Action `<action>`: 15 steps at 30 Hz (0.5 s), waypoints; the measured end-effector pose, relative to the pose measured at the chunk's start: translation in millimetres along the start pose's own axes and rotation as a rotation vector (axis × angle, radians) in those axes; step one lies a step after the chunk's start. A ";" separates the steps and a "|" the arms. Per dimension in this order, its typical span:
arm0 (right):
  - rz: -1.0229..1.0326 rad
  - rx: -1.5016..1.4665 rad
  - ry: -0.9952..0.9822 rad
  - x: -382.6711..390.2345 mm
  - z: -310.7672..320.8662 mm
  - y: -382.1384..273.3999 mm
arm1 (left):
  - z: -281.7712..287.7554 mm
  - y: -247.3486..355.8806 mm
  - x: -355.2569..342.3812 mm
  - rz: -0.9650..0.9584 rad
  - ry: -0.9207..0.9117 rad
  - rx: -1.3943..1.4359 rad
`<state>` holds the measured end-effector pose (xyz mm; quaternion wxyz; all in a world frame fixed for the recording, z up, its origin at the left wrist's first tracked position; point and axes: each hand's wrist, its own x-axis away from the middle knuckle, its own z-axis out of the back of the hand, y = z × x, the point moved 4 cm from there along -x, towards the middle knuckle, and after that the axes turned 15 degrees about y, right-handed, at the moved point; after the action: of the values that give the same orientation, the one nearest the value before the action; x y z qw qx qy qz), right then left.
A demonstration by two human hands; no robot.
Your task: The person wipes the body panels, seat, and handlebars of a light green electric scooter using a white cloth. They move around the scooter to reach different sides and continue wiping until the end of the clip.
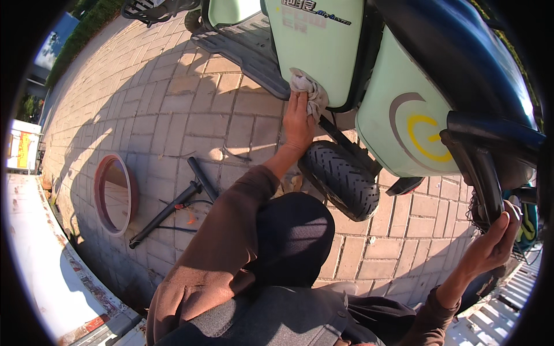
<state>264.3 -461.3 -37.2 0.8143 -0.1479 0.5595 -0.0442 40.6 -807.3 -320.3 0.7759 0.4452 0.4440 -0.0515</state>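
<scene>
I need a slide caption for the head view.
Left hand holds a cloth against a pale-green scooter; a basin stands nearby.

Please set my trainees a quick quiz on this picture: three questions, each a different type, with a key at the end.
1. Short answer: what does the left hand press against the scooter's panel?
2. True or false: the round basin is to the left of the tire.
3. Multiple choice: what colour is the bar nearest the right hand? A) red B) black C) white

Key:
1. A crumpled, pale cloth.
2. True.
3. B.
</scene>
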 end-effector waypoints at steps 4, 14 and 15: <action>-0.035 0.010 -0.023 0.0 4.0 4.7 | -3.9 45.9 -80.8 -0.158 0.283 0.084; 0.005 0.100 0.000 1.2 5.4 -0.2 | -25.2 41.7 -132.5 -0.099 0.400 0.131; -0.018 0.112 -0.001 1.4 4.7 0.1 | -26.1 25.8 -113.5 -0.017 0.380 0.165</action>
<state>269.2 -460.7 -37.0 0.8211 -0.1068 0.5546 -0.0827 -32.1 -808.5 -225.7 0.6385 0.5052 0.5806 -0.0092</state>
